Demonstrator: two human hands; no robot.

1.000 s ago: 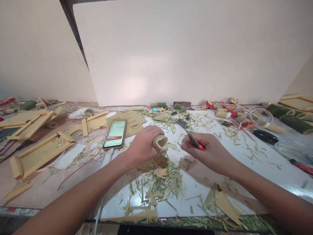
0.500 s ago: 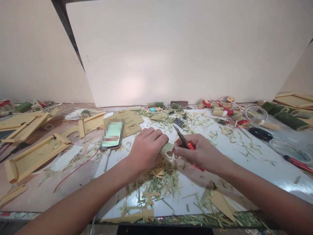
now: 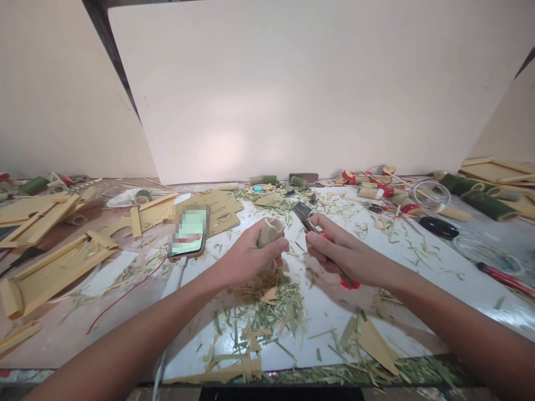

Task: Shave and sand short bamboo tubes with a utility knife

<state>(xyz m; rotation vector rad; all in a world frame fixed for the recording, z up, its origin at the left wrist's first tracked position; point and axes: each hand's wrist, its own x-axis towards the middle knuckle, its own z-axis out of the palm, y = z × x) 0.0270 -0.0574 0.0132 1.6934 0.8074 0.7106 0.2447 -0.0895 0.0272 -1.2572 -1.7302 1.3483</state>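
Note:
My left hand [image 3: 254, 248] is wrapped round a short bamboo tube [image 3: 270, 233], its hollow end tilted up. In my right hand [image 3: 334, 245] is a utility knife [image 3: 311, 223] with a red handle, its blade pointing up and to the left. A small gap separates the blade from the tube. Beneath both hands, green shavings [image 3: 280, 312] lie heaped on a white board [image 3: 192, 328]. My left fingers hide the lower part of the tube.
A lit phone [image 3: 190, 231] lies left of my hands by torn cardboard [image 3: 219, 209]. Wooden frames [image 3: 58, 273] sit further left. To the right are a black computer mouse [image 3: 438, 227], a red-handled tool [image 3: 504, 278] and green bamboo pieces [image 3: 489, 205]. A white panel [image 3: 301, 94] rises behind.
My left hand has turned the bamboo tube from lying sideways to end-up. My right hand has drawn slightly away from it, and its grip on the knife has shifted.

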